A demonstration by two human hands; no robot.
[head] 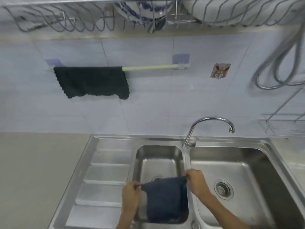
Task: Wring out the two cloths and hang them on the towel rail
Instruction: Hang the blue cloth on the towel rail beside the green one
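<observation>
A dark green cloth hangs spread over the left part of the pale towel rail on the tiled wall. A second dark blue cloth hangs flat over the small middle sink basin. My left hand pinches its upper left corner. My right hand pinches its upper right corner. The cloth is stretched between both hands and its lower edge reaches down into the basin.
A curved chrome tap stands behind the basins. The large right basin has a round drain. A ribbed drainboard lies left, then a beige counter. A dish rack hangs overhead, a metal hose at right.
</observation>
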